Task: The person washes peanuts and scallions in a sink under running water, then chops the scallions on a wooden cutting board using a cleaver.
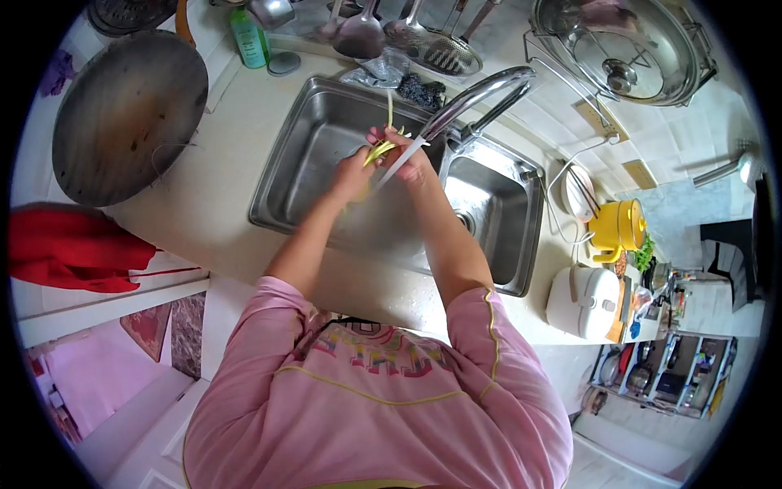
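Over the large sink basin point(281, 175), both of my hands hold a small bunch of yellow-green vegetable stalks point(379, 151); their exact kind is unclear. My left hand point(353, 174) is closed round the lower part of the bunch. My right hand point(412, 160) grips the stalks from the other side, its fingers bent around them. One pale stalk point(389, 107) sticks up beyond the fingers toward the back rim. From the chrome faucet point(481, 91) a stream of water point(401, 165) runs down right beside my right hand.
A smaller basin point(493, 200) adjoins on the right. A large wok point(130, 118) leans at left, near a green bottle point(249, 39). Ladles and a slotted spatula point(450, 55) hang behind the sink. On the right counter stand a yellow pot point(617, 226) and a white appliance point(582, 300).
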The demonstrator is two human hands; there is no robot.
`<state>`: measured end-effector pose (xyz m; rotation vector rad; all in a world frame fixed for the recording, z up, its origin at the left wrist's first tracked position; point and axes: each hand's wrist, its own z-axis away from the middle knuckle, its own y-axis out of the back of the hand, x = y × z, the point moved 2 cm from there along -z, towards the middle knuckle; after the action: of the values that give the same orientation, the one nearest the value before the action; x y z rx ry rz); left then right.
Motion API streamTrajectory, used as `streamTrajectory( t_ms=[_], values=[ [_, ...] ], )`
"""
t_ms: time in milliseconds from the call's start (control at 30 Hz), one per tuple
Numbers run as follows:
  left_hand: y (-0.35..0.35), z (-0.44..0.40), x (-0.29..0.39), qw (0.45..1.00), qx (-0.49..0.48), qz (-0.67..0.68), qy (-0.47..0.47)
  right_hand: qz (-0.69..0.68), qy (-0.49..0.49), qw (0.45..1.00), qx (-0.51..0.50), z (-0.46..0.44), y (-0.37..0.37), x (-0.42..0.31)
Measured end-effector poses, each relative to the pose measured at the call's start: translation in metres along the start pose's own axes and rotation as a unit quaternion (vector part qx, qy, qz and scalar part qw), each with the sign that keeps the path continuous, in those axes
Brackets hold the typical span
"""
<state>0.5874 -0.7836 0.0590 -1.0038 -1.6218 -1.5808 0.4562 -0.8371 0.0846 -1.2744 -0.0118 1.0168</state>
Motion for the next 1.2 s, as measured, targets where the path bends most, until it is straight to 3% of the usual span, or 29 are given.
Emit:
streamTrajectory(
  t_ms=[133, 233, 267, 367, 467, 567, 633, 700, 800, 900, 1033, 1100, 1133, 1200],
  values=[
    [0.044, 0.003, 0.015, 0.989, -0.109, -0.102, -0.019, -0.087, 0.07, 0.989, 0.097, -0.009, 0.009, 0.006],
    [0.063, 0.005, 0.015, 0.981, -0.139, -0.125, -0.055, -0.155, 0.08, 0.981, 0.08, -0.001, 0.008, 0.005],
    [0.067, 0.005, 0.015, 0.979, -0.143, -0.129, -0.068, -0.182, 0.063, 0.981, 0.031, -0.002, 0.012, 0.007],
    [0.07, 0.007, 0.015, 0.976, -0.146, -0.138, -0.081, -0.168, 0.11, 0.976, 0.081, -0.002, 0.001, 0.007],
    [0.07, 0.009, 0.014, 0.979, -0.137, -0.128, -0.079, -0.189, 0.187, 0.942, 0.206, 0.004, -0.027, -0.001],
    [0.061, 0.014, 0.026, 0.972, -0.156, -0.158, -0.073, -0.107, 0.21, 0.951, 0.2, 0.01, 0.006, -0.003],
    [0.046, 0.014, 0.035, 0.967, -0.174, -0.164, -0.082, -0.16, 0.214, 0.952, 0.152, 0.019, 0.039, -0.009],
    [0.024, 0.012, 0.037, 0.967, -0.188, -0.138, -0.106, -0.157, 0.239, 0.941, 0.183, 0.044, 0.051, -0.02],
    [-0.004, 0.002, 0.057, 0.946, -0.202, -0.225, -0.118, -0.179, 0.264, 0.934, 0.164, 0.068, 0.067, -0.036],
    [-0.021, -0.002, 0.07, 0.958, -0.218, -0.18, -0.044, -0.19, 0.302, 0.926, 0.126, 0.081, 0.081, -0.052],
    [-0.031, -0.007, 0.067, 0.981, -0.178, 0.074, 0.034, -0.114, 0.316, 0.935, 0.116, 0.09, 0.063, -0.054],
    [-0.044, -0.014, 0.041, 0.941, -0.179, 0.273, 0.089, -0.08, 0.29, 0.946, 0.12, 0.086, 0.069, -0.044],
    [-0.034, -0.009, 0.052, 0.928, -0.165, 0.302, 0.142, -0.058, 0.265, 0.956, 0.109, 0.082, 0.069, -0.039],
    [-0.046, -0.018, 0.011, 0.881, -0.143, 0.391, 0.224, -0.046, 0.219, 0.967, 0.122, 0.064, 0.075, -0.023]
  ],
)
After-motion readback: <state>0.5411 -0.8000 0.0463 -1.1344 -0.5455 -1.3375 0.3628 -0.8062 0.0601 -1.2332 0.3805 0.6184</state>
